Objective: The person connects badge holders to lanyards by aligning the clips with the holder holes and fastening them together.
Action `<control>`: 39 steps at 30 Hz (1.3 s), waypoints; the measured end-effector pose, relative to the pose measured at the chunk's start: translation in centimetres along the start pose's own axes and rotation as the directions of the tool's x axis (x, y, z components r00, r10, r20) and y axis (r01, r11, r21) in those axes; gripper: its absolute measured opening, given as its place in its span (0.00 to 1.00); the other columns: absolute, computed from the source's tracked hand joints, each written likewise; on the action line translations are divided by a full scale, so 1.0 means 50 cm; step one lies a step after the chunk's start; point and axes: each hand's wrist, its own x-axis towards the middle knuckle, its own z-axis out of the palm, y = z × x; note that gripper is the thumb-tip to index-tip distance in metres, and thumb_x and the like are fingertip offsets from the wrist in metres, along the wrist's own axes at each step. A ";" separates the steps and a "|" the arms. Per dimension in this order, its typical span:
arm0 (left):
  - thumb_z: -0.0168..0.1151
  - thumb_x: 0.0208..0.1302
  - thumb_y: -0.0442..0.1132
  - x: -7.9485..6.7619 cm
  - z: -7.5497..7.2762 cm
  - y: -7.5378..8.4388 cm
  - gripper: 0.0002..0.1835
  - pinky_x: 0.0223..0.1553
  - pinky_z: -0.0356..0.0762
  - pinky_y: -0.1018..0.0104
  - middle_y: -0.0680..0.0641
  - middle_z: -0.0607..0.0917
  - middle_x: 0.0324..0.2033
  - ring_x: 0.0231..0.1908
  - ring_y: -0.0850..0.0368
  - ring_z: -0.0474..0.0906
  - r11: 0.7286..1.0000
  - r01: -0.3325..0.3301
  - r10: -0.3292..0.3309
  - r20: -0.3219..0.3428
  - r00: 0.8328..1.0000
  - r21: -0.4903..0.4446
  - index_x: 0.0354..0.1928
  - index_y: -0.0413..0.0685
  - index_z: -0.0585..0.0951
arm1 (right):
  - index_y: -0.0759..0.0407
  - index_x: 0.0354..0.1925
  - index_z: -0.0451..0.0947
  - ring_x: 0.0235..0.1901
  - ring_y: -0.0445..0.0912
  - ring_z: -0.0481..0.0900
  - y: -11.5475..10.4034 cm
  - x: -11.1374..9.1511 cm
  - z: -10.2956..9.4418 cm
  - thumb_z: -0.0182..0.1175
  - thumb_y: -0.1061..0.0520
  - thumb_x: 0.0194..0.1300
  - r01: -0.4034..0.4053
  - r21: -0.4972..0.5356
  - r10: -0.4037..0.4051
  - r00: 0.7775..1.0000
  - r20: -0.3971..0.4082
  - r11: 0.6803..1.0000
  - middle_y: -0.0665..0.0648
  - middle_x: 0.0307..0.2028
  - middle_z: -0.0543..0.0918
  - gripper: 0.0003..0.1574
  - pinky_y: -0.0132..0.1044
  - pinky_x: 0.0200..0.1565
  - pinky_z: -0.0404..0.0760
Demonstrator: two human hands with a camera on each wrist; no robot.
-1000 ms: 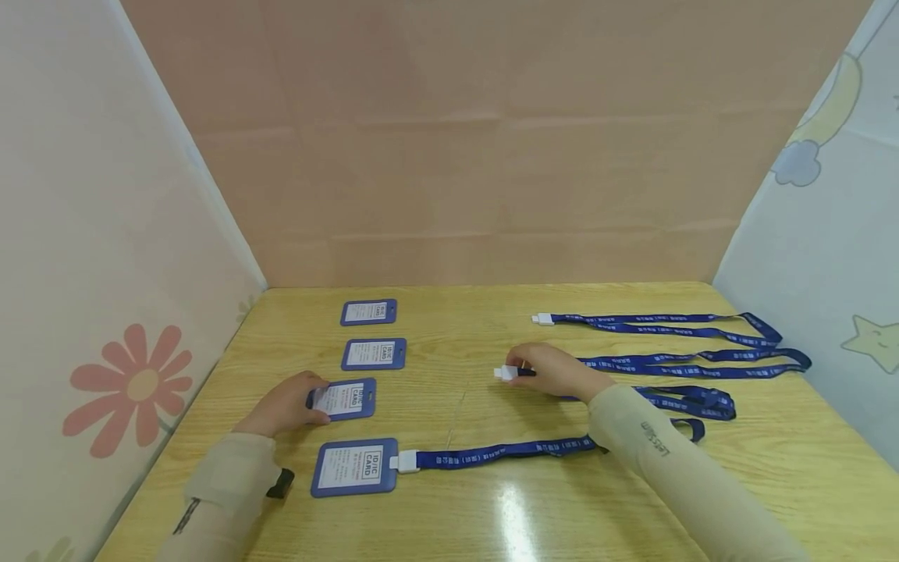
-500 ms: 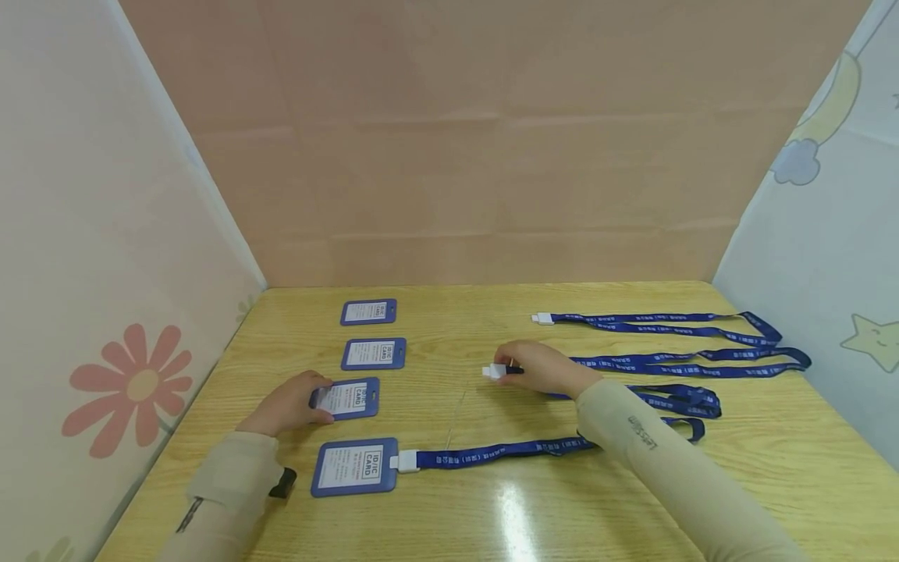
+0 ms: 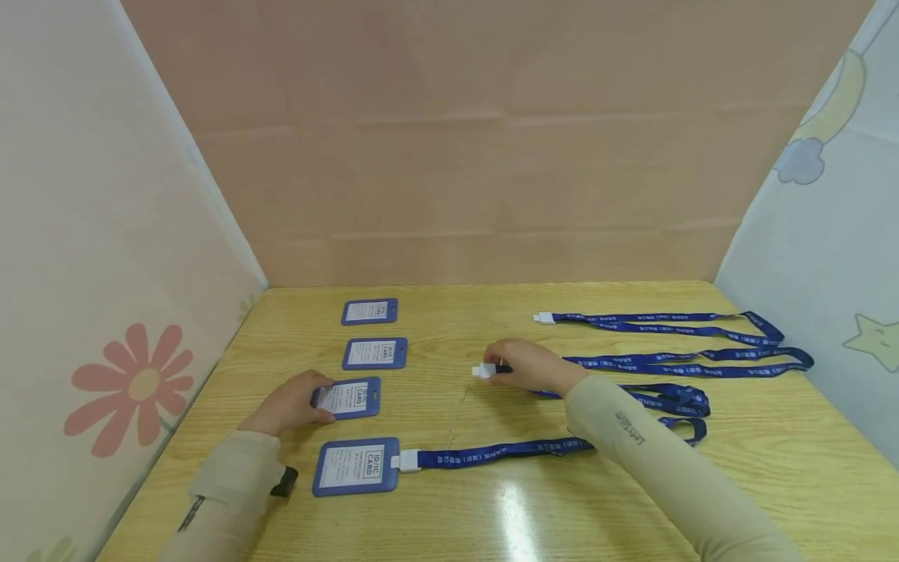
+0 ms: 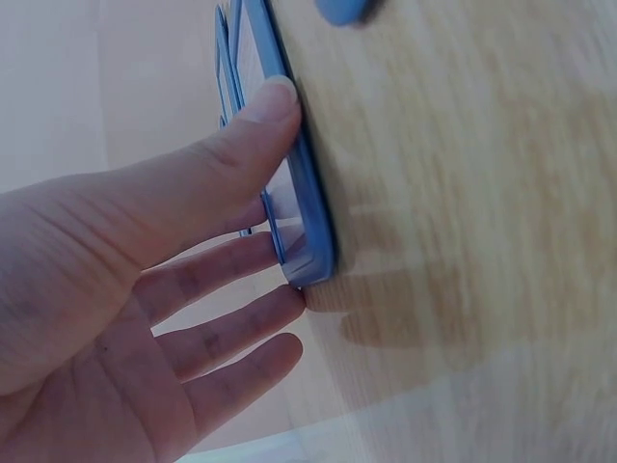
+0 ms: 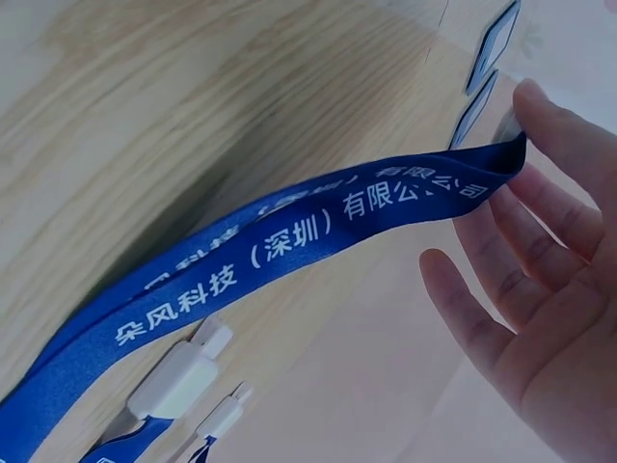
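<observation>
My left hand (image 3: 295, 400) grips the left end of a blue ID card holder (image 3: 353, 397), which lies flat or nearly so on the table. In the left wrist view its thumb is on the near edge of the holder's blue frame (image 4: 316, 217), the fingers along the opposite side. My right hand (image 3: 528, 365) pinches a blue lanyard just behind its white clip (image 3: 480, 371), which points left toward the held holder with a gap between them. The lanyard's printed strap (image 5: 280, 241) trails back under the right forearm, its folded end (image 3: 677, 400) showing beyond the sleeve.
Nearer the front, another card holder (image 3: 355, 467) is joined to a white clip and a stretched-out lanyard (image 3: 502, 453). Two more holders (image 3: 374, 353) lie farther back on the left. Two lanyards (image 3: 660, 318) lie at the back right. Papered walls (image 3: 492, 156) enclose the table.
My right hand has moved left, bringing the lanyard's clip closer to the held card holder and dragging the folded strap along. The left hand and its holder have shifted slightly right.
</observation>
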 end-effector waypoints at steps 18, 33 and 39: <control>0.74 0.46 0.43 0.001 -0.005 0.002 0.34 0.56 0.72 0.44 0.34 0.78 0.51 0.49 0.41 0.75 1.000 -0.020 0.020 0.004 1.000 -0.003 0.54 0.32 0.75 | 0.56 0.46 0.79 0.42 0.44 0.80 -0.031 0.028 0.001 0.63 0.52 0.60 0.038 -0.054 -0.036 0.999 0.038 0.998 0.52 0.42 0.83 0.16 0.40 0.48 0.80; 0.73 0.46 0.42 0.001 -0.002 0.001 0.34 0.57 0.71 0.44 0.34 0.77 0.53 0.50 0.42 0.75 1.000 0.006 -0.006 0.011 1.000 -0.017 0.55 0.33 0.75 | 0.56 0.44 0.78 0.40 0.43 0.79 -0.055 0.057 0.017 0.63 0.52 0.60 0.091 -0.053 -0.089 0.995 0.046 0.994 0.51 0.40 0.83 0.15 0.39 0.46 0.80; 0.73 0.46 0.42 0.001 -0.003 0.003 0.34 0.57 0.71 0.44 0.34 0.77 0.53 0.51 0.41 0.75 1.000 0.008 -0.008 0.012 1.000 -0.018 0.55 0.32 0.74 | 0.56 0.44 0.78 0.41 0.44 0.79 -0.060 0.065 0.020 0.62 0.53 0.60 0.103 -0.052 -0.100 0.993 0.055 0.993 0.52 0.41 0.83 0.14 0.40 0.47 0.80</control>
